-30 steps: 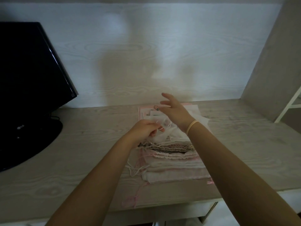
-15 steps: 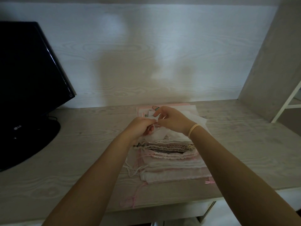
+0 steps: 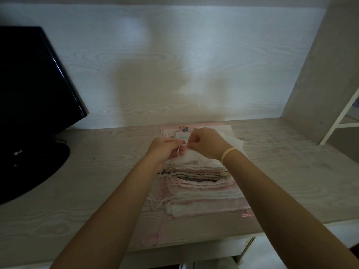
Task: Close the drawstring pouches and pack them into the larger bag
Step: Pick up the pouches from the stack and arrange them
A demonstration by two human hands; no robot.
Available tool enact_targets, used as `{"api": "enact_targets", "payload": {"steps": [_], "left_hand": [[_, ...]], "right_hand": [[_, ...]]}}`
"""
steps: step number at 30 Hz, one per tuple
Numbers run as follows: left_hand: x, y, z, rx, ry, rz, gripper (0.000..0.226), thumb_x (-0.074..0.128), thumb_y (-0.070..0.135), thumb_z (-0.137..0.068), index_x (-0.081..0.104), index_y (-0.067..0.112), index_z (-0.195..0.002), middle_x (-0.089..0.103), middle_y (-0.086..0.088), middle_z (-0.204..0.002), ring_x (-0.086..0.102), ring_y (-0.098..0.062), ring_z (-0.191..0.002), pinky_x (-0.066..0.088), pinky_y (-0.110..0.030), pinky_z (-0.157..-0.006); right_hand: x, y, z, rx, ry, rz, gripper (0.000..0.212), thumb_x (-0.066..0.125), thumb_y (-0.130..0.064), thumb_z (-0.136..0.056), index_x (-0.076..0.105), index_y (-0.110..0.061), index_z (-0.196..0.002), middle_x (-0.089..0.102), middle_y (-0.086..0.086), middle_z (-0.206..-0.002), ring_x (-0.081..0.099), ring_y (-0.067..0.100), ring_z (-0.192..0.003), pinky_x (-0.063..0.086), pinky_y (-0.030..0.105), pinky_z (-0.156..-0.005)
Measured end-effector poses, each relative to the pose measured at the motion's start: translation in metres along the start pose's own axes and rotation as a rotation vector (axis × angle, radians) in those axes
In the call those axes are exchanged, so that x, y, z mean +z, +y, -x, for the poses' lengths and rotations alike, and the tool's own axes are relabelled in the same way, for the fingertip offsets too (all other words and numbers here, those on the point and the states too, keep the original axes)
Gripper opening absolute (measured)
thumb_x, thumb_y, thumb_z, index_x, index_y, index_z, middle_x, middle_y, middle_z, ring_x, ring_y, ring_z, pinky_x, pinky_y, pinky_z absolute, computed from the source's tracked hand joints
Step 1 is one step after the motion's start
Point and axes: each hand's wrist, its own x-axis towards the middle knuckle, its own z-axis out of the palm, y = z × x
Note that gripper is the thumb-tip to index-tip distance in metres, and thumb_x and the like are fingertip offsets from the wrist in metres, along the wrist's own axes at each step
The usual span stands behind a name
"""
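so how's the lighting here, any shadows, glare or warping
Head view: dim overall; a soft shadow on the back wall above both hands; a glare streak down the monitor edge; wide-angle bend at the frame edges; the drawstring between the hands looks slightly soft.

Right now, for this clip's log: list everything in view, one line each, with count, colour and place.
pouch stack: several, exact count unclear, white and pale pink, layered at the desk's centre front.
top pouch: one, sheer white, on the stack under both hands.
drawstring: one loop, white, between the two hands.
strawberry-print bag: one, pink, flat behind the stack by the back wall.
monitor: one, black, left on the desk.
desk: one, pale wood grain, under everything.
white frame: one, far right edge.
wristband: one, yellowish, right wrist.
left hand: grip pinching the drawstring.
right hand: grip pinching the drawstring.
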Motion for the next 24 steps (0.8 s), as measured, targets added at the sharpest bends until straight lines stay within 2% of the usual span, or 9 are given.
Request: {"api": "enact_targets", "payload": {"steps": [2, 4, 8, 12, 15, 18, 21, 22, 24], "left_hand": [[0.000, 0.002, 0.000, -0.009, 0.000, 0.020, 0.013, 0.069, 0.017, -0.089, 0.073, 0.007, -0.096, 0.076, -0.008, -0.084, 0.069, -0.014, -0.068, 0.053, -0.020, -0.062], [0.001, 0.002, -0.001, -0.022, -0.004, 0.055, 0.019, 0.071, 0.017, -0.087, 0.072, 0.004, -0.102, 0.076, -0.008, -0.086, 0.071, -0.014, -0.069, 0.054, -0.021, -0.063], [0.004, 0.003, -0.002, -0.040, -0.032, 0.085, 0.031, 0.074, 0.016, -0.084, 0.069, 0.002, -0.111, 0.076, -0.009, -0.090, 0.073, -0.018, -0.078, 0.054, -0.024, -0.071], [0.004, 0.003, 0.002, -0.059, -0.080, 0.138, 0.027, 0.073, 0.008, -0.084, 0.068, 0.003, -0.110, 0.076, -0.007, -0.093, 0.074, -0.018, -0.080, 0.053, -0.023, -0.069], [0.004, 0.001, 0.002, -0.055, -0.106, 0.112, 0.026, 0.072, 0.003, -0.084, 0.068, 0.004, -0.109, 0.075, -0.009, -0.094, 0.073, -0.020, -0.082, 0.055, -0.027, -0.074], [0.004, 0.001, 0.004, -0.027, -0.109, 0.062, 0.024, 0.070, 0.001, -0.084, 0.068, 0.005, -0.108, 0.074, -0.011, -0.096, 0.072, -0.020, -0.083, 0.057, -0.030, -0.078], [0.003, 0.002, 0.007, 0.036, -0.080, -0.040, 0.023, 0.073, -0.001, -0.082, 0.068, 0.006, -0.104, 0.073, -0.009, -0.093, 0.071, -0.018, -0.078, 0.059, -0.028, -0.074], [0.003, 0.003, 0.008, 0.059, -0.075, -0.076, 0.023, 0.073, -0.002, -0.082, 0.068, 0.005, -0.103, 0.072, -0.010, -0.092, 0.070, -0.018, -0.077, 0.059, -0.027, -0.072], [0.002, 0.004, 0.009, 0.120, -0.067, -0.151, 0.022, 0.072, -0.004, -0.082, 0.067, 0.006, -0.101, 0.071, -0.011, -0.091, 0.070, -0.019, -0.076, 0.059, -0.027, -0.071]], "right_hand": [[-0.001, 0.000, 0.002, -0.016, 0.006, -0.033, 0.016, 0.068, -0.029, -0.087, 0.071, -0.015, -0.091, 0.058, 0.001, -0.092, 0.056, 0.017, -0.084, 0.045, 0.025, -0.074], [-0.002, -0.002, 0.004, -0.024, -0.004, -0.103, 0.015, 0.069, -0.029, -0.086, 0.070, -0.014, -0.082, 0.058, -0.001, -0.085, 0.054, 0.014, -0.077, 0.043, 0.022, -0.067], [-0.003, -0.001, 0.008, -0.002, -0.013, -0.192, 0.015, 0.069, -0.025, -0.086, 0.072, -0.014, -0.075, 0.069, 0.005, -0.085, 0.056, 0.017, -0.076, 0.047, 0.029, -0.072], [-0.002, 0.000, 0.008, 0.021, -0.013, -0.163, 0.020, 0.067, -0.023, -0.086, 0.075, -0.007, -0.077, 0.071, 0.016, -0.088, 0.063, 0.031, -0.084, 0.052, 0.038, -0.078], [-0.004, -0.002, 0.011, 0.035, -0.027, -0.157, 0.017, 0.069, -0.025, -0.085, 0.072, -0.019, -0.069, 0.072, 0.014, -0.088, 0.063, 0.028, -0.083, 0.052, 0.036, -0.077], [-0.004, -0.003, 0.011, 0.061, -0.060, -0.132, 0.019, 0.069, -0.029, -0.085, 0.075, -0.014, -0.075, 0.072, 0.011, -0.087, 0.063, 0.024, -0.084, 0.051, 0.033, -0.076], [-0.008, -0.006, 0.011, 0.086, -0.086, -0.105, 0.039, 0.063, -0.037, -0.088, 0.068, -0.009, -0.061, 0.059, 0.008, -0.061, 0.052, 0.021, -0.061, 0.045, 0.031, -0.061], [-0.009, -0.007, 0.008, 0.099, -0.063, -0.127, 0.039, 0.061, -0.037, -0.089, 0.068, -0.007, -0.064, 0.057, 0.007, -0.061, 0.050, 0.020, -0.059, 0.043, 0.031, -0.060], [-0.009, -0.006, -0.001, 0.099, -0.026, -0.221, 0.025, 0.061, -0.024, -0.088, 0.072, -0.003, -0.079, 0.067, 0.011, -0.079, 0.058, 0.024, -0.071, 0.048, 0.033, -0.069]]}}
